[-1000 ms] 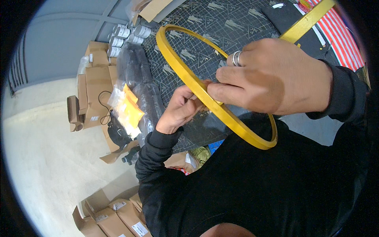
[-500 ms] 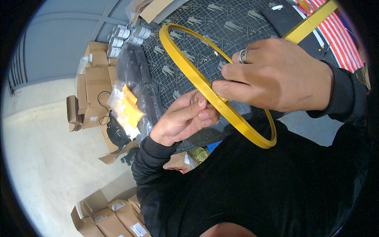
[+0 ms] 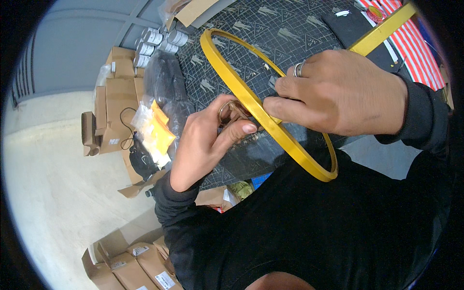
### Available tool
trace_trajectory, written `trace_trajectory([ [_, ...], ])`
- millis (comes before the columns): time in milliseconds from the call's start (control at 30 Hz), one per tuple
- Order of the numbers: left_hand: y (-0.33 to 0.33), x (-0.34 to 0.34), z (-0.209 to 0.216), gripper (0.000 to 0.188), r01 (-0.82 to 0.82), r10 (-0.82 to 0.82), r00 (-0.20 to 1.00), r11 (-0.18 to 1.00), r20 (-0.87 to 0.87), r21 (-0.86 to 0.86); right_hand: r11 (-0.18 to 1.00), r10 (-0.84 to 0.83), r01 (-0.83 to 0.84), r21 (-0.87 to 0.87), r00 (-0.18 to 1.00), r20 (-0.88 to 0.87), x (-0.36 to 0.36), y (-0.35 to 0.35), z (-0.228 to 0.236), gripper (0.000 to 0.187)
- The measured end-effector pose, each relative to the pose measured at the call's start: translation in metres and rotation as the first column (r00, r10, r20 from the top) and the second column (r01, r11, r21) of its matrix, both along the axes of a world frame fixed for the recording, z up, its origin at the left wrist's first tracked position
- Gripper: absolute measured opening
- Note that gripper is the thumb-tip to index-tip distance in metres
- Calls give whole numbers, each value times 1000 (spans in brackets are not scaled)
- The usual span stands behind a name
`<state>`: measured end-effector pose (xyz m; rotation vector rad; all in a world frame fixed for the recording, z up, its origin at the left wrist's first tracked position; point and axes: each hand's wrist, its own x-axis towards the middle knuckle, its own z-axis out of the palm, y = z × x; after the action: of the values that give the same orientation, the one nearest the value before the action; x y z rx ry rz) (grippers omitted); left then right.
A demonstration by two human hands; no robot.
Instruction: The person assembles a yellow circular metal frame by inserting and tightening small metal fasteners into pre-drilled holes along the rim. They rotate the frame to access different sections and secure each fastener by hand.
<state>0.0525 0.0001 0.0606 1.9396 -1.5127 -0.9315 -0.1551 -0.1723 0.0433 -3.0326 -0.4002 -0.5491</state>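
Note:
A yellow hoop (image 3: 251,104) is tilted in front of me, its upper part over the dark table and its lower end near my black top. My right hand (image 3: 343,92), with rings on one finger, is closed on the hoop's right side. Beyond its knuckles runs a flat yellow bar (image 3: 383,32); my hand hides whether it joins the hoop. My left hand (image 3: 205,140) is just left of the hoop, thumb and fingers closed round a small brownish metal piece with a ring (image 3: 231,114), partly hidden by the fingers. It is close to the hoop's middle, where contact is unclear.
A dark patterned mat (image 3: 217,67) covers the table. Clear bags with yellow packets (image 3: 160,129) lie at its left edge, near cardboard boxes (image 3: 121,106). Several cans (image 3: 153,37) are stacked behind. Red-and-white striped cloth (image 3: 415,53) lies far right; more boxes (image 3: 140,268) stand lower left.
My left hand has turned and shifted slightly left and up, bringing the small metal piece with a ring into sight. The right hand and the hoop have barely moved.

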Motion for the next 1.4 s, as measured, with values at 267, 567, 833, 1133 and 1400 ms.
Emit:
trace_trajectory([
  [267,-1,-5,11,24,276,-136,893,919,430,-282,1000,-8,9,-30,999,42,3,-3,-1,26],
  [567,-7,-3,-4,21,744,-53,511,527,858,-410,998,-41,38,47,997,63,4,-5,1,26],
  [833,-6,-4,-34,34,600,-109,759,501,642,-624,994,-91,93,61,995,-36,-4,-25,10,30],
  [1133,-1,2,-33,38,489,-371,871,610,321,-624,982,-141,157,101,978,-152,-8,-15,9,31],
  [1400,16,-23,-47,37,-55,-148,910,884,-387,-465,986,-125,141,92,978,-167,1,-15,10,29],
])
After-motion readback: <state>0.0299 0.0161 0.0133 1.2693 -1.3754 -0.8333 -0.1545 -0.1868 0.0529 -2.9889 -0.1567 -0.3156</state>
